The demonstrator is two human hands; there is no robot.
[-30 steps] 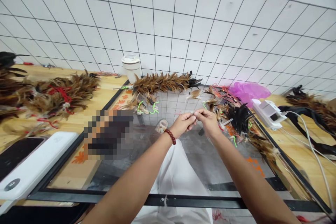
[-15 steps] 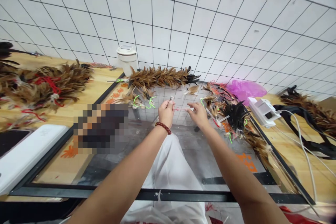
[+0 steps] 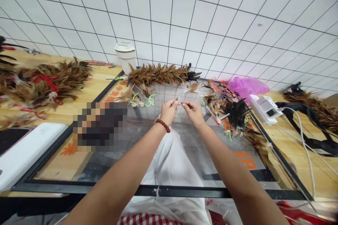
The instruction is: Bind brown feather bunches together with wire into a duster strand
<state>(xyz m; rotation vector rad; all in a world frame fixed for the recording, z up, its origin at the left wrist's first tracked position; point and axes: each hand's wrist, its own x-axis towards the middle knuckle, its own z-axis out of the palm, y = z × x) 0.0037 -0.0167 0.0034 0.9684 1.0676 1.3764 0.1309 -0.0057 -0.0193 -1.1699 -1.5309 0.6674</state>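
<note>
Over the dark glass panel, my left hand [image 3: 168, 111] pinches a short red string [image 3: 180, 103]. A small whitish-grey bit shows above its fingertips; I cannot make out what it is. Close by on the right, my right hand [image 3: 194, 113] has thumb and finger pressed together on the string's other end. Just beyond the hands lies a loose tuft of brown feathers [image 3: 192, 87]. Behind it stretches a long brown feather bundle [image 3: 158, 75] with black feathers at its right end. Black feathers [image 3: 235, 112] lie in a heap right of my right hand.
A black-framed glass panel [image 3: 185, 192] covers the wooden table [image 3: 55, 110]. A white lidded cup [image 3: 125, 56] stands at the back. To the right are a pink plastic bag [image 3: 248, 87], a white charger [image 3: 266, 108] with cables and a black strap. More feather bundles [image 3: 63, 77] lie left.
My right hand has moved left to my left hand and closed its open fingers on the red string. The view has shifted slightly.
</note>
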